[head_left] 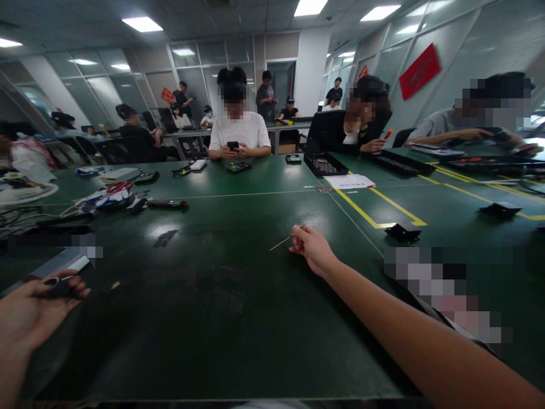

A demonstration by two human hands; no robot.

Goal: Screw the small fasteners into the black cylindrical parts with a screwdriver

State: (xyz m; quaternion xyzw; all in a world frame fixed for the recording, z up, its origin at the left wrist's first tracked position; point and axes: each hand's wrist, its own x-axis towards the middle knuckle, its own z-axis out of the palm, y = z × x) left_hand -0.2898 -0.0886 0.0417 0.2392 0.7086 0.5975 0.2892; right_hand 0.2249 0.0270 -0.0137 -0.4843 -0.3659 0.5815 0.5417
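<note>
On the left, my left hand point(38, 315) is palm up above the table, its fingers curled round a small dark handle point(56, 287) with a short thin light piece at its end; I cannot make out its exact kind. Farther out, over the middle of the green table point(191, 341), my right hand point(313, 247) pinches a thin metal rod point(280, 244). The rod points left and slightly down toward the tabletop. Its other end is hidden in my fingers. A wide gap separates the two hands.
At the left lie a dark pen-shaped tool point(167, 204) and a heap of cables point(108, 196). Black trays point(326, 165) and a white paper point(349, 181) are at the far right. Black brackets point(402, 231) sit near yellow tape point(361, 210). A person point(239, 133) sits opposite holding a phone.
</note>
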